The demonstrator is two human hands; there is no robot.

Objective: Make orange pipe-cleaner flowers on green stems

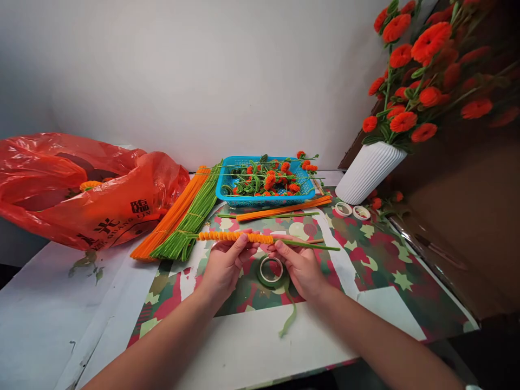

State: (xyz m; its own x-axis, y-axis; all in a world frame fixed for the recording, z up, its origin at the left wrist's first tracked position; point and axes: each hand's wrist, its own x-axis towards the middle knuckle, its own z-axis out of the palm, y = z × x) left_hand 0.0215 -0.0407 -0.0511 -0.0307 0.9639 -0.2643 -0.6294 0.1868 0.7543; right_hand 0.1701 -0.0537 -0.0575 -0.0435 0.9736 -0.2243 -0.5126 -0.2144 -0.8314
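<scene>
An orange pipe cleaner (pixel 219 236), coiled in tight turns around a thin rod, lies level between my two hands. My left hand (pixel 229 257) pinches the coil near its middle with thumb and fingers. At the coil's right end my right hand (pixel 298 265) is closed on it, with a green pipe cleaner stem (pixel 320 247) and a brownish stick end sticking out to the right. Just below the hands sits a roll of green floral tape (pixel 264 279), its loose tail trailing toward the front edge.
Bundles of orange pipe cleaners (pixel 174 214) and green pipe cleaners (pixel 187 227) lie left, beside a red plastic bag (pixel 122 211). Behind stands a blue basket (pixel 264 202) of small flowers. A white vase (pixel 369 170) of orange-red flowers is at right, near two tape rings (pixel 343 209).
</scene>
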